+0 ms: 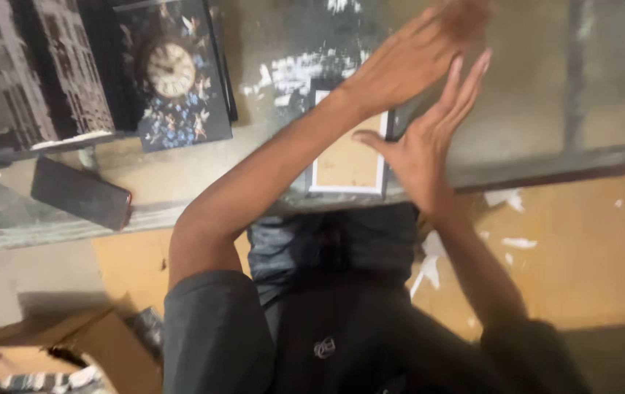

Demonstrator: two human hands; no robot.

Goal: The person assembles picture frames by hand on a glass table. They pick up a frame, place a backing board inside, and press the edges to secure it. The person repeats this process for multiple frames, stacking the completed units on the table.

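Fingers (466, 80) of right hand (422, 149) spread flat, gripping nothing; left hand (407, 62) likewise open, blurred, crossing at 12 o'clock. Hovering over small picture frame (347, 166) lying on glass surface (539, 109); seemingly mid-placement, grasping frame edges probably called for.

Table (546, 87) right of right hand (422, 157): bare, open for passage. Centre blocked: small picture frame (347, 164) lies flat at near edge, left hand (415, 58) and forearm crossing above it, right hand just beside. Left side crowded: clock picture (174, 73) and building picture (28, 73) stacked at far left, dark phone (79, 193) near edge. Bare strip between phone and frame. Cardboard box (57, 350) on floor, lower left.
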